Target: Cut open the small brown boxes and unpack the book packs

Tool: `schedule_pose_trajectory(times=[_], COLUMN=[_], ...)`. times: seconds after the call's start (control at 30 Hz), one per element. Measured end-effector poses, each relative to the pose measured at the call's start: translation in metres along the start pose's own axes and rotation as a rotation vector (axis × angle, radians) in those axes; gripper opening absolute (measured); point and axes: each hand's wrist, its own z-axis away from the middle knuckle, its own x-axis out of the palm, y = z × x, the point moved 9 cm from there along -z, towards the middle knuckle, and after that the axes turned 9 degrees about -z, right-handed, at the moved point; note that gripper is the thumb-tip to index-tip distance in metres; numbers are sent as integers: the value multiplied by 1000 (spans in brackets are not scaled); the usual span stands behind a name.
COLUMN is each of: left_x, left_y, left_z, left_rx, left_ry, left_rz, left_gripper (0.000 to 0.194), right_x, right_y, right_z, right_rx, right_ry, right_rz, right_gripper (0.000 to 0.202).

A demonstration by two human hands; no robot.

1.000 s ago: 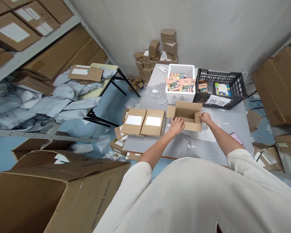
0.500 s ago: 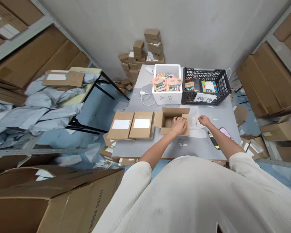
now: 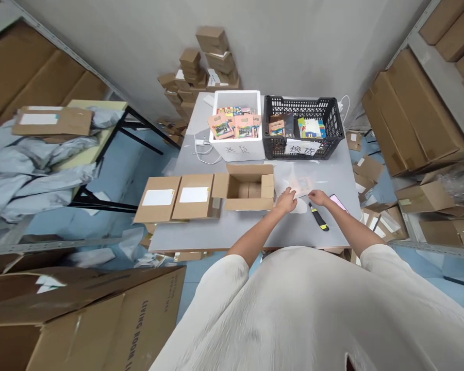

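Open carton (image 3: 249,204) of smooth brown cardboard, oblong, flaps spread; two flat closed boxes (image 3: 195,207) with white labels to its left, a white foam tub (image 3: 255,153) behind it, a latticed black plastic crate (image 3: 274,149) behind and right. Clear plastic wrapper (image 3: 302,183), thin, creased, something pinkish showing through, lies just right of the carton; left hand (image 3: 287,200) loosely curved at its near edge, right hand (image 3: 319,198) narrow, fingertips together, cannot tell whether either grips it. Bench (image 3: 212,234) under the carton smooth, grey, with a black-and-yellow cutter (image 3: 318,217) to the carton's right; beyond the carton, a grey wall (image 3: 313,46).
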Motion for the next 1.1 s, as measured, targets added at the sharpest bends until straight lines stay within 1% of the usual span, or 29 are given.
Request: schedule_pose_trajectory(times=[0.1,0.2,0.33,0.4,0.47,0.6,0.67,0.73,0.83,0.93,1.0,1.1], left_x=[28,44,55,58,61,63,70,78,91,104,108,107], left_y=[-5,-8,-11,-12,-9,10,17,19,13,2,-5,-13], left_z=[-11,-21,-32,-33,-31,-17,-5,8,24,39,47,57], left_rx=[-143,-212,-253,-269,-242,-81,-34,-27,-42,-64,-86,-120], left_ry=[-96,-115,-100,-91,-83,-35,-67,-113,-200,-290,-305,-272], left_rz=[19,36,48,53,53,33,4,-45,-127,-158,-157,-152], left_gripper=[57,63,62,57,50,34,29,29,29,22,21,28], right_x=[8,13,15,15,15,16,18,23,28,31,37,55], right_y=[11,15,13,12,13,10,7,4,3,4,8,15], right_z=[-1,-6,-18,-26,-32,-36,-33,-29,-25,-24,-25,-24], right_rx=[-34,-80,-148,-174,-190,-262,-311,-333,-330,-310,-270,-205], right_ry=[-54,-73,-65,-50,-34,15,41,55,78,95,62,-54], right_rz=[-25,-66,-80,-50,-23,-25,-32,-31,-8,12,32,87], right_gripper=[32,32,33,33,36,51,59,65,69,67,63,57])
